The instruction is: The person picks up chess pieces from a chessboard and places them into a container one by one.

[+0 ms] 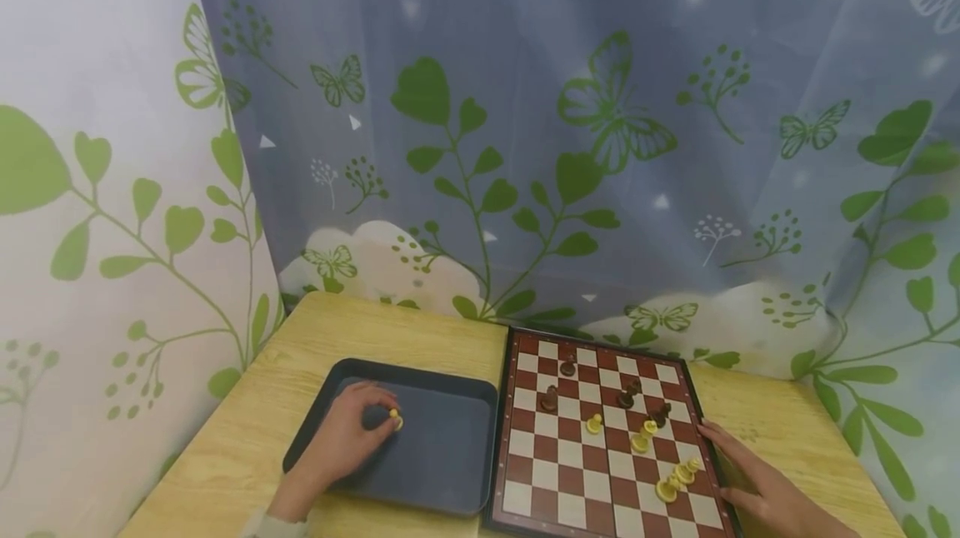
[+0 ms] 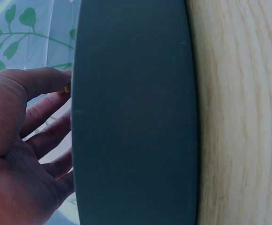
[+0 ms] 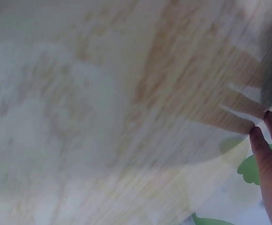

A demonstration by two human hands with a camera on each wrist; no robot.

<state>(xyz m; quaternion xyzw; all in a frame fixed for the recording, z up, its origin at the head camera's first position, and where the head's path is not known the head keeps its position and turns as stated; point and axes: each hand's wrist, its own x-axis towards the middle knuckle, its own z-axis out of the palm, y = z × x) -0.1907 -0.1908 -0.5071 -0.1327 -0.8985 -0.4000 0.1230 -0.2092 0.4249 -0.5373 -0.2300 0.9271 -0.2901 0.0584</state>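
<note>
My left hand (image 1: 348, 430) is over the dark blue-grey tray (image 1: 442, 471) and pinches a small yellow chess piece (image 1: 395, 419) between thumb and forefinger. In the left wrist view only a sliver of that piece (image 2: 67, 88) shows behind the tray's side wall (image 2: 136, 112). My right hand (image 1: 761, 475) rests at the right edge of the chessboard (image 1: 558, 467), its fingertips touching the frame or the table beside it. Several yellow pieces (image 1: 667, 488) and several dark brown pieces (image 1: 550, 398) are on the board. From the right wrist, the fingers (image 3: 262, 147) appear extended near the board's dark edge.
The tray and the chessboard lie side by side on a light wooden table (image 1: 397, 326). A curtain (image 1: 517, 146) printed with leaves and butterflies hangs behind the table, and another patterned sheet (image 1: 120, 155) stands at the left.
</note>
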